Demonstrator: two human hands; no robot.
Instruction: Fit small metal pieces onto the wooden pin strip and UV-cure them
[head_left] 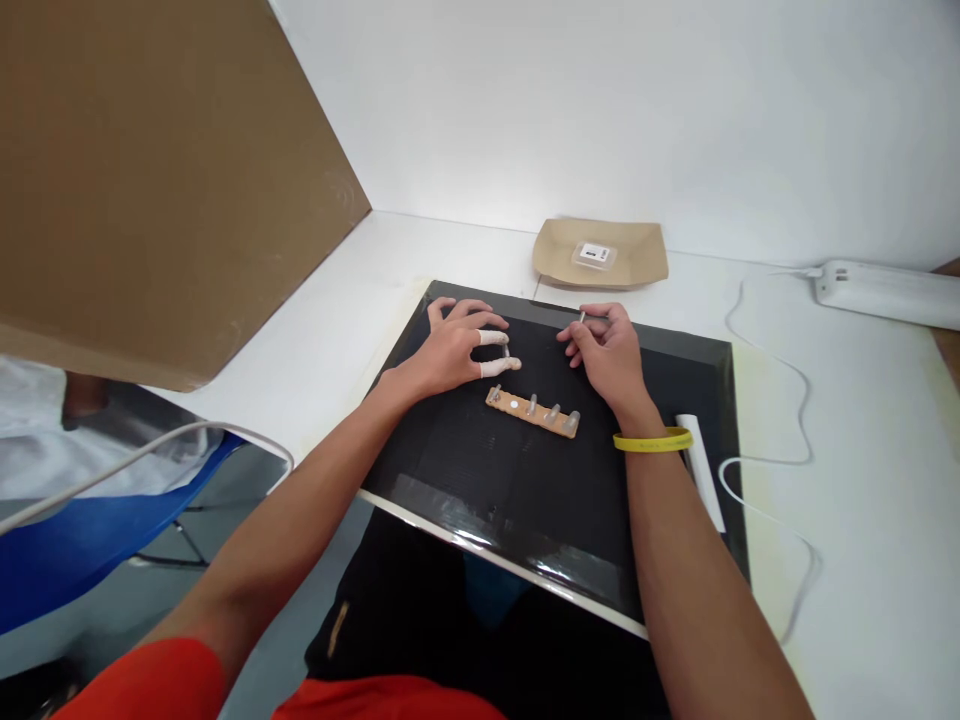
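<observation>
My left hand (pixel 454 352) is over the black mat (pixel 480 480), with white finger covers on its thumb and index finger. Between those two fingertips it pinches a small grey peg (pixel 506 350). My right hand (pixel 607 350), a yellow band at its wrist, is raised over the mat's far right part. A short, thin pale stick (pixel 582 316) pokes up from its closed fingers; the stick's lower end is hidden. Nearer to me lies a narrow tan strip (pixel 544 413) with several greyish, see-through pegs standing in it. One white round spot (pixel 514 404) shows among the pegs.
Behind the mat stands a brown paper tray (pixel 547 265) with a small clear, labelled box (pixel 595 255) inside. A white bar (pixel 701 470) lies beside my right forearm. A white cable (pixel 808 400) and a power strip (pixel 885 290) are at right. A cardboard panel (pixel 165 180) rises at left.
</observation>
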